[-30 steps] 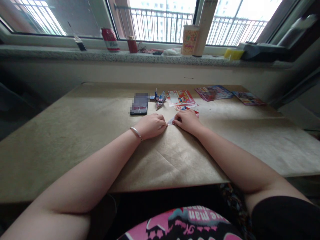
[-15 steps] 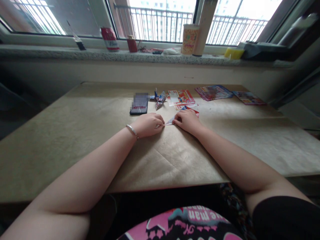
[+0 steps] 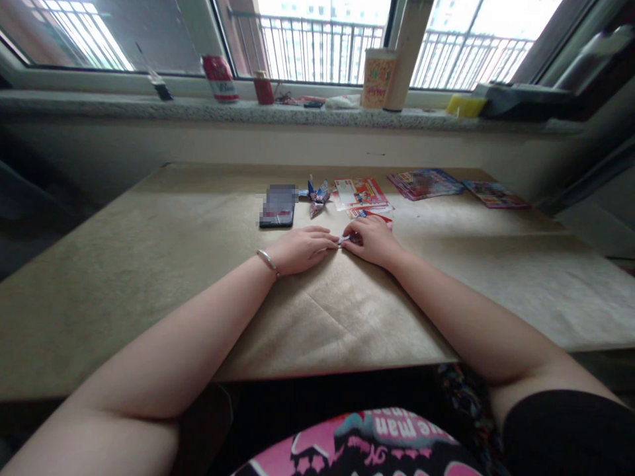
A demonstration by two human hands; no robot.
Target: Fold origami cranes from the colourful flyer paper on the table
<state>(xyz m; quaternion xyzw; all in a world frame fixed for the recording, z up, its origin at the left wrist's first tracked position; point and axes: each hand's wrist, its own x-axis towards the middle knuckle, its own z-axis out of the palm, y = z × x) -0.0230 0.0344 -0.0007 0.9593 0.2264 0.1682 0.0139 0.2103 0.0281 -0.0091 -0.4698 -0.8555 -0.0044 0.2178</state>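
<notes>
Between my hands is a small piece of folded printed paper (image 3: 344, 239), lying low on the table. My right hand (image 3: 372, 240) has its thumb and fingers closed on it and hides most of it. My left hand (image 3: 306, 250) lies flat, its fingers stretched to the right and their tips touching the paper's left end. Just beyond the hands stands a paper origami figure (image 3: 316, 197) with pointed flaps, beside a phone (image 3: 278, 206). Red and blue printed paper shows behind my right hand; whether it belongs to the folded piece I cannot tell.
Behind my right hand lie red and white printed sheets (image 3: 364, 193). Farther right are a fanned stack of colourful sheets (image 3: 425, 184) and another stack (image 3: 496, 194). A can (image 3: 219, 79), a patterned cup (image 3: 378, 79) and a yellow object (image 3: 465, 106) stand on the windowsill (image 3: 297, 116).
My left hand has shifted right towards my right hand, and its fingers have gone from bent in a pinch to stretched flat. Less of the folded paper shows between the hands.
</notes>
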